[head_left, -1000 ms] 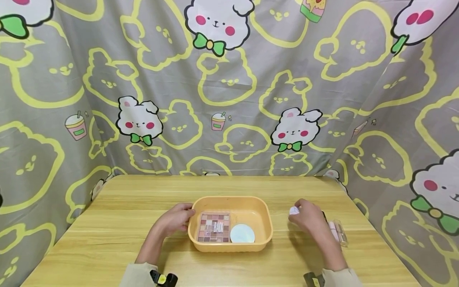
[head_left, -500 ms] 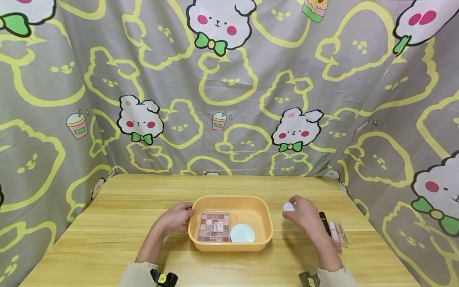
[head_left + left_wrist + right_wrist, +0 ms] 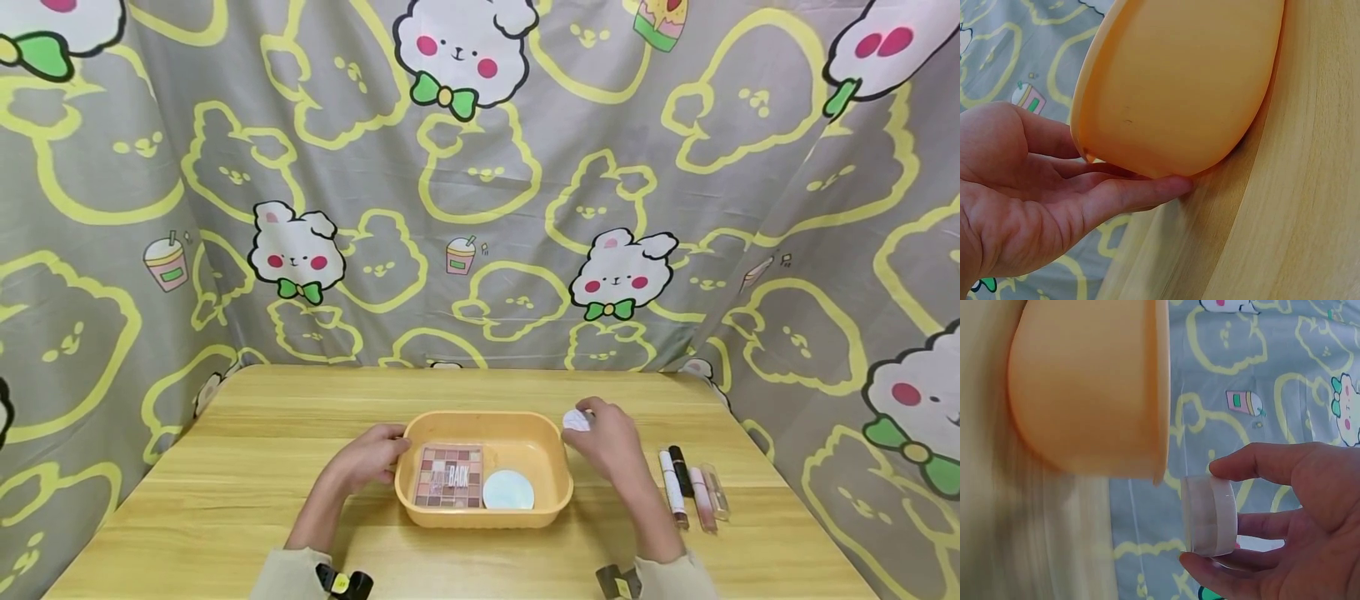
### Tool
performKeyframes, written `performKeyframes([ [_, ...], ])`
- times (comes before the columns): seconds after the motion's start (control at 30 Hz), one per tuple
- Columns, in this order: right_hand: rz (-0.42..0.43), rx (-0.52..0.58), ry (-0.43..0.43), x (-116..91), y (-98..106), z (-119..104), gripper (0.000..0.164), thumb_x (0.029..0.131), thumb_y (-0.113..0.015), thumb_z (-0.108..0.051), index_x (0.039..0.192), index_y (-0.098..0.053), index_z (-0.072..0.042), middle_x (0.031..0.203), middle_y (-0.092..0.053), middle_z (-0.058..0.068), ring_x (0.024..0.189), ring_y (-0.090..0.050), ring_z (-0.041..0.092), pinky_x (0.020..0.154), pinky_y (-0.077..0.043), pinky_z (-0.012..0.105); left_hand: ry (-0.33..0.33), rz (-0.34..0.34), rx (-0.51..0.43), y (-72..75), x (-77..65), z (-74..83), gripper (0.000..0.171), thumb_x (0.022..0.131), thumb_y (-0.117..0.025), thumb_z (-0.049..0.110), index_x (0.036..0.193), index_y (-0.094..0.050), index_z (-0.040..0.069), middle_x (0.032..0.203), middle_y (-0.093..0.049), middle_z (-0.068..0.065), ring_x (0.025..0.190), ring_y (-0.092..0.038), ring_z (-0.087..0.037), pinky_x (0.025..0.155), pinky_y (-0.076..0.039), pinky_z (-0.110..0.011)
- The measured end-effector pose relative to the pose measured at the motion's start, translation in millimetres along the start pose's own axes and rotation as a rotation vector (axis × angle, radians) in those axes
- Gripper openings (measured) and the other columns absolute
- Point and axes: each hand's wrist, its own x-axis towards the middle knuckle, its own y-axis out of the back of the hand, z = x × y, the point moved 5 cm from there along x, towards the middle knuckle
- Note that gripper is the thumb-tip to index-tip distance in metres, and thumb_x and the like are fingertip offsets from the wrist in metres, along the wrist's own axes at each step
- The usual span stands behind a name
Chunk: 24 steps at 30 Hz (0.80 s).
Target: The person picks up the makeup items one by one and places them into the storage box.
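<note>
My left hand (image 3: 366, 457) holds the left end of an orange plastic basin (image 3: 483, 517), some fingers at its rim and one along the outer wall in the left wrist view. Inside the basin lie an eyeshadow palette (image 3: 438, 478) with a grid of pans and a round white compact (image 3: 508, 490). My right hand (image 3: 609, 440) pinches a small white round jar (image 3: 1209, 515) between thumb and fingers. In the head view the jar is right at the basin's right rim; the right wrist view shows it tilted on its side, just outside the basin wall.
Right of the right forearm several makeup tubes lie on the wooden table (image 3: 300, 400): a white one (image 3: 672, 483), a black one (image 3: 680, 471), a pink one (image 3: 703, 498) and a clear one (image 3: 716, 492). A patterned grey curtain (image 3: 360, 183) surrounds the table.
My right hand has carried the white jar leftward, from beside the makeup tubes to the basin's right rim, uncovering the white and black tubes. The left hand and the basin stay in place.
</note>
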Motion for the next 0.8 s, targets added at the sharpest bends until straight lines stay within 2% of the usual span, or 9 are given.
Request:
performKeyframes([
  [0.2, 0.004, 0.043, 0.028, 0.1, -11.0, -22.6, 0.046, 0.078, -0.077, -0.020, 0.119, -0.068, -0.002, 0.115, -0.069, 0.023, 0.099, -0.063, 0.035, 0.083, -0.052, 0.049, -0.001, 0.001, -0.006, 1.1, -1.6, 0.0, 0.047, 0.106, -0.038, 0.011, 0.147, -0.039, -0.014, 0.134, -0.058, -0.030, 0.122, -0.061, -0.040, 0.086, -0.060, -0.050],
  [0.43, -0.014, 0.100, 0.039, 1.6, -30.0, -37.5, 0.046, 0.075, -0.078, -0.016, 0.118, -0.069, -0.005, 0.105, -0.069, 0.020, 0.087, -0.059, 0.029, 0.069, -0.048, 0.036, -0.005, 0.004, -0.002, 1.1, -2.3, 0.2, 0.047, 0.107, -0.039, 0.011, 0.146, -0.039, -0.014, 0.133, -0.059, -0.029, 0.119, -0.062, -0.039, 0.084, -0.060, -0.049],
  [0.8, -0.056, 0.151, 0.041, 2.0, -56.5, -52.4, 0.052, 0.073, -0.081, -0.013, 0.121, -0.066, 0.001, 0.104, -0.070, 0.018, 0.083, -0.060, 0.025, 0.068, -0.051, 0.034, 0.009, 0.034, -0.001, 0.2, -1.2, 2.0, 0.047, 0.106, -0.040, 0.010, 0.146, -0.041, -0.013, 0.131, -0.061, -0.028, 0.118, -0.063, -0.037, 0.084, -0.060, -0.049],
])
